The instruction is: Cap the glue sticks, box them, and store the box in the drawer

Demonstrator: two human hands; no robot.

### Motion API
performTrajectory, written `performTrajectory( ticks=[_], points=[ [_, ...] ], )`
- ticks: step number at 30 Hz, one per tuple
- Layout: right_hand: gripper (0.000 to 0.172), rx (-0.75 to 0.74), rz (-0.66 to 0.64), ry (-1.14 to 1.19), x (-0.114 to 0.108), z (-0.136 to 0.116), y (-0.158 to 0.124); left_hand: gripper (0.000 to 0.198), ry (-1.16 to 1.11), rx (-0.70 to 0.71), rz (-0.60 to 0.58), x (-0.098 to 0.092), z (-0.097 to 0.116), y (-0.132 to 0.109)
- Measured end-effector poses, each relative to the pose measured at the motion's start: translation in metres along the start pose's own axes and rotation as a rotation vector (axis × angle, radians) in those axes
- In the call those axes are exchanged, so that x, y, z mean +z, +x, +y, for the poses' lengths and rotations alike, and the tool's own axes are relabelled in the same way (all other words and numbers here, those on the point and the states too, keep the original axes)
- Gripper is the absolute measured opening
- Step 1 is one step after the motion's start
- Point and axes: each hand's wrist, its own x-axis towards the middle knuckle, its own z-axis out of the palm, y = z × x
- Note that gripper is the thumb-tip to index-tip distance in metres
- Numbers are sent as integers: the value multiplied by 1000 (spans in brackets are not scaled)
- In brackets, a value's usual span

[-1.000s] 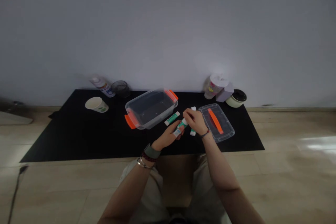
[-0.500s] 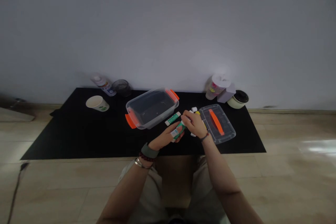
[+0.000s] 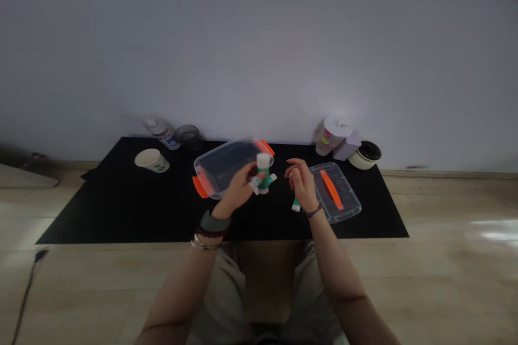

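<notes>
Well, on the black mat [image 3: 81, 221], at the far left stands a paper cup [image 3: 151, 160], and behind it are a white bottle [image 3: 161, 135] and a dark round jar [image 3: 188, 136]. Next comes a clear plastic box [image 3: 214, 172] with orange handles. The left hand [image 3: 238, 188] is closed around a green and white glue stick [image 3: 263, 175] and holds it upright, above the box's near corner. Another glue stick [image 3: 272, 178] seems to lie just behind it. The right hand [image 3: 301, 186] is open, with fingers raised, and grips nothing; a third glue stick [image 3: 295, 205] is just below it. Farther right lies a clear lid [image 3: 352, 206] with an orange handle, and at the back are a plastic cup [image 3: 329, 137], a small pale box [image 3: 346, 148] and a bowl [image 3: 364, 155] with a dark top.
</notes>
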Motion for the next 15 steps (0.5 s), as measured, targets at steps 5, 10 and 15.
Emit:
performTrajectory(
  ticks=[5, 10, 15],
  points=[
    [34, 3, 82, -131, -18, 4, 4, 38, 172, -114, 230, -44, -20, 53],
    [32, -23, 22, -302, -27, 0, 6, 55, 537, -480, 45, -40, -61, 81],
    [32, -18, 1, -363, -33, -1, 8, 41, 716, -672, -142, -30, -83, 97]
  ],
)
